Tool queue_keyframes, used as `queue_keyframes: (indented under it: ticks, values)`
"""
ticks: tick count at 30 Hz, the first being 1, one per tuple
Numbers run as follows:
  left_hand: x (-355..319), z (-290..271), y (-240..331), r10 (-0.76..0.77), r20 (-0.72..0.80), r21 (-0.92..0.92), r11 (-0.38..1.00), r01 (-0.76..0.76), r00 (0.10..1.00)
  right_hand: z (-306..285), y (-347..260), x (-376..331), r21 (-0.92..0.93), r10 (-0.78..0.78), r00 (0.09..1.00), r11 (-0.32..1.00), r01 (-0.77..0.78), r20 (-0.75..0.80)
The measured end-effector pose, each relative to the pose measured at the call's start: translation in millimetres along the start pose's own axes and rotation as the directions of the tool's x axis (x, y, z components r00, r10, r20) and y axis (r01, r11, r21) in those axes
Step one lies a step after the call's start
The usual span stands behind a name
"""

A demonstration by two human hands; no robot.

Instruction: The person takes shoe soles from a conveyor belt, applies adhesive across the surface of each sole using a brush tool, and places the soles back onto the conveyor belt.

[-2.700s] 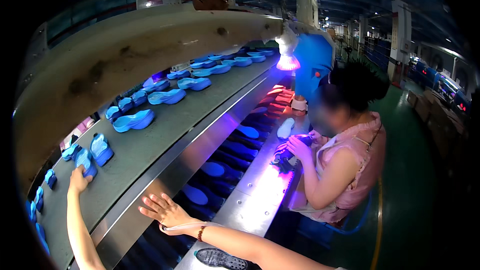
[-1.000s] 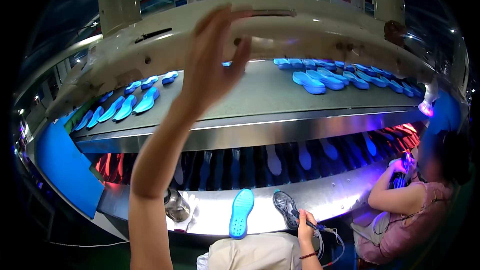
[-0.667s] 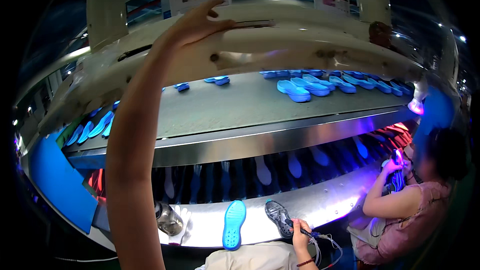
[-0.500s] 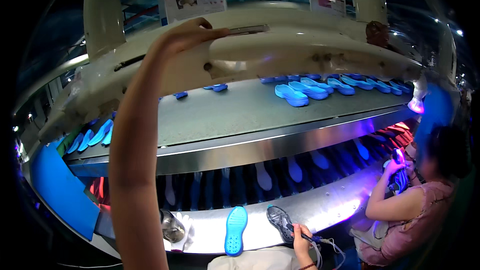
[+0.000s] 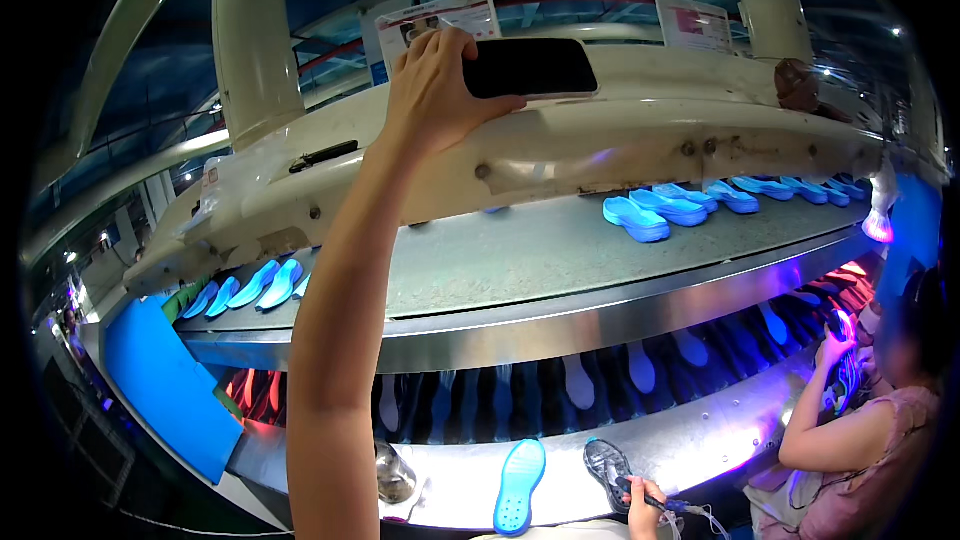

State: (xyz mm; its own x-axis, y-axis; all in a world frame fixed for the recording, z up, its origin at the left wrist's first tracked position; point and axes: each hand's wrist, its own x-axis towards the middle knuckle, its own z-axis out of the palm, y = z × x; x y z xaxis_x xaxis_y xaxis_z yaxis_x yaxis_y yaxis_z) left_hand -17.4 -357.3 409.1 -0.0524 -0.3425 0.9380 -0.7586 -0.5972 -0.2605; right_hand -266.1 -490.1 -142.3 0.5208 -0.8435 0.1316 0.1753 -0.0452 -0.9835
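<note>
The left hand (image 5: pixel 432 85) is raised high and has a phone (image 5: pixel 530 70) in its grip. This grip is open only as wide as the phone: the bent fingers are at its left end, and the thumb lies along its lower edge. The phone is held sideways, its dark screen facing the camera, in front of the beige beam (image 5: pixel 610 145); whether it touches the beam, I cannot tell.

The right hand (image 5: pixel 643 502) is low, near the desk (image 5: pixel 690 455). Its grip is closed around a thin black tool (image 5: pixel 655 503), like a pen, with clear wires (image 5: pixel 705 515) at its back end. The front end of the tool reaches the dark sole (image 5: pixel 606 470); I cannot tell if it presses on it. The dark sole lies on the desk, and the blue sole (image 5: pixel 520 485) lies to its left, apart from it.
</note>
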Motion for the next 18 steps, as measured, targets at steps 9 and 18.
queue_keyframes:
  ticks: [9, 18]
  values:
    - [-2, 8, -1, 0.261, -0.008, 0.235, 0.939, -0.252, 0.965, -5, -2, 3, -0.008, -0.002, 1.000, 1.000, 0.002, -0.004]
    - [4, 7, 7, 0.303, -0.075, 0.212, 0.936, -0.282, 0.950, -17, 6, 11, 0.020, 0.036, 0.999, 0.999, -0.036, 0.001]
